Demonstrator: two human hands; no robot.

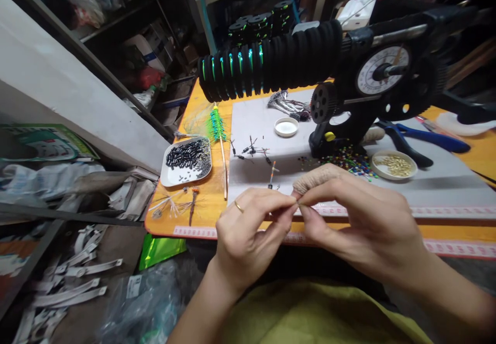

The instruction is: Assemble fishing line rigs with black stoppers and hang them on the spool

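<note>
The left hand point(248, 230) and right hand point(360, 215) meet fingertip to fingertip, pinching something too small to identify. They hover over the counter's point(201, 199) near edge.

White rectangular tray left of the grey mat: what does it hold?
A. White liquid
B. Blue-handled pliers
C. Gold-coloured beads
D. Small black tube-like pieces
D. The white rectangular tray on the orange table carries a heap of small black tube-like pieces; the gold-coloured beads lie in a separate round dish on the right, near the blue-handled pliers.
</note>
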